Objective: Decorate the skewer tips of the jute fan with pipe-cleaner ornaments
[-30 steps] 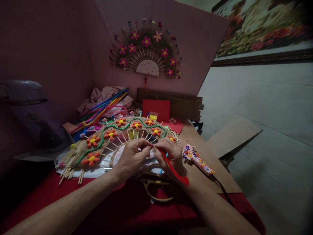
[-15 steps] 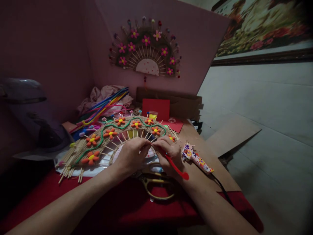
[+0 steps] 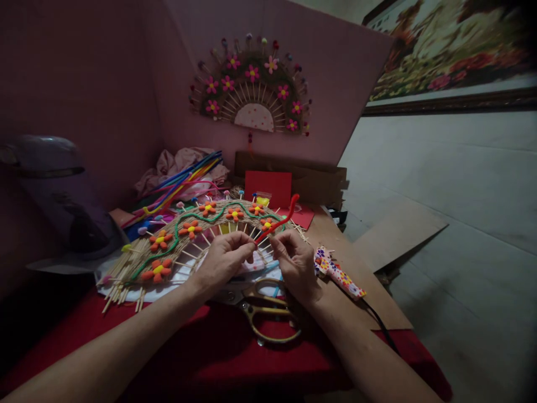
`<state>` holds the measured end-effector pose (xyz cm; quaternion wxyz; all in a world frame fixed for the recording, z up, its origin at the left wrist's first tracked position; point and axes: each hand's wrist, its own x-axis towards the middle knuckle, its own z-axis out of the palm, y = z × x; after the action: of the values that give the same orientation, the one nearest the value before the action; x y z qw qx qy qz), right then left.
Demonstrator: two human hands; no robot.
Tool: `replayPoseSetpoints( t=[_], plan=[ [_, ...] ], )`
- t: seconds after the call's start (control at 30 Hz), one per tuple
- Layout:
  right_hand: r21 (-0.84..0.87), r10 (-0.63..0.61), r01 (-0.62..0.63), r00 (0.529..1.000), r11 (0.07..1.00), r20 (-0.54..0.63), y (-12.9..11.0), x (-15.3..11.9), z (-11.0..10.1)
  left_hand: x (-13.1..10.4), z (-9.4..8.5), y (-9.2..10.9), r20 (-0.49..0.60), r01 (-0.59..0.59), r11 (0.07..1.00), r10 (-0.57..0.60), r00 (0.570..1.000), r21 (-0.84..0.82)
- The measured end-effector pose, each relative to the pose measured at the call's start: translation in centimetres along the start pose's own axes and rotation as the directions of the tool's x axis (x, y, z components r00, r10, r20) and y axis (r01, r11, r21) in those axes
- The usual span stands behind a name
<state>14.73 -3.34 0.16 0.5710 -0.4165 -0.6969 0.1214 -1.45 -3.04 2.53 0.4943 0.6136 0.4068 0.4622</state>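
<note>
Between my hands a red fuzzy stem [image 3: 279,223] slants up to the right, its far end curled upward. My left hand [image 3: 229,257] pinches its lower end. My right hand [image 3: 296,263] has its fingers curled together close beside the stem; what they grip is too small to make out. Behind both hands lies a half-round fan [image 3: 168,254] of sticks and twine, with orange flowers and a wavy green cord. Scissors with gold handles [image 3: 272,338] rest below my hands, partly on the red cloth [image 3: 201,347].
A flower-patterned glue gun [image 3: 342,279] with a black cord lies on cardboard [image 3: 377,310] at the right. Coloured stems [image 3: 184,182] and pink cloth are heaped at the back left, near a purple container [image 3: 59,196]. A finished fan [image 3: 251,84] hangs behind.
The red stem's free end has swung from below my right hand to above it, pointing up and right. My right hand has shifted slightly away from my left.
</note>
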Motion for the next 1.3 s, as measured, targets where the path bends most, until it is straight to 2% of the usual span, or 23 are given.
replayPoseSetpoints(
  t=[0.07,0.13,0.17,0.23,0.3,0.37,0.43,0.57,0.67,0.77,0.87,0.93,1.0,1.07,1.13,1.3],
  plan=[
    [-0.019,-0.153,0.154,0.988,0.988,0.014,-0.1,-0.2,-0.2,0.1,0.0,-0.4,-0.028,0.014,1.0,-0.014,0.999,-0.025],
    [-0.061,-0.311,0.316,0.947,0.947,0.074,-0.3,-0.4,-0.3,0.1,-0.1,-0.6,-0.053,-0.016,1.0,0.017,0.998,0.021],
    [-0.083,-0.359,0.369,0.926,0.926,0.112,-0.3,-0.5,-0.3,0.1,-0.1,-0.6,-0.058,-0.043,0.996,0.048,0.997,0.083],
    [-0.137,-0.379,0.407,0.906,0.903,0.19,-0.3,-0.7,-0.2,-0.1,0.1,-0.5,-0.053,-0.095,0.965,0.112,0.992,0.244],
    [-0.193,-0.351,0.402,0.902,0.895,0.25,-0.3,-0.7,0.0,-0.4,0.3,-0.2,-0.039,-0.122,0.923,0.146,0.989,0.365],
    [-0.234,-0.317,0.38,0.911,0.895,0.263,-0.2,-0.6,0.2,-0.5,0.5,-0.1,-0.02,-0.118,0.921,0.134,0.991,0.371],
    [-0.247,-0.293,0.331,0.939,0.911,0.18,-0.1,-0.6,0.3,-0.3,0.5,-0.3,-0.025,-0.08,0.96,0.09,0.996,0.27],
    [-0.219,-0.21,0.197,0.977,0.956,-0.037,-0.1,-0.6,-0.1,0.3,0.2,-1.0,-0.117,0.063,0.996,-0.07,0.991,-0.062],
    [-0.223,-0.2,0.189,0.979,0.956,-0.027,-0.2,-0.6,-0.4,0.5,-0.1,-1.2,-0.062,0.141,0.972,-0.155,0.986,-0.19],
    [-0.224,-0.293,0.294,0.955,0.929,0.038,-0.5,-0.4,-0.6,0.3,-0.1,-1.0,-0.04,0.078,0.991,-0.083,0.996,-0.109],
    [-0.263,-0.401,0.428,0.904,0.865,0.15,-0.8,-0.3,-0.7,-0.1,0.1,-0.6,-0.035,-0.066,0.99,0.07,0.997,0.123],
    [-0.354,-0.404,0.451,0.892,0.82,0.2,-0.8,-0.2,-0.7,-0.3,0.2,-0.4,-0.012,-0.147,0.95,0.157,0.988,0.276],
    [-0.441,-0.372,0.433,0.901,0.786,0.221,-0.8,-0.1,-0.7,-0.5,0.2,-0.3,-0.003,-0.199,0.91,0.215,0.977,0.363],
    [-0.465,-0.338,0.419,0.907,0.78,0.25,-0.8,-0.1,-0.5,-0.7,0.3,-0.3,-0.011,-0.225,0.903,0.246,0.969,0.367],
    [-0.417,-0.317,0.399,0.914,0.817,0.254,-0.8,-0.3,-0.2,-0.8,0.4,-0.3,-0.041,-0.225,0.915,0.252,0.967,0.334],
    [-0.265,-0.273,0.315,0.944,0.911,0.184,-0.6,-1.1,0.9,-1.0,1.1,-0.5,-0.136,-0.204,0.944,0.244,0.96,0.259]
  ],
)
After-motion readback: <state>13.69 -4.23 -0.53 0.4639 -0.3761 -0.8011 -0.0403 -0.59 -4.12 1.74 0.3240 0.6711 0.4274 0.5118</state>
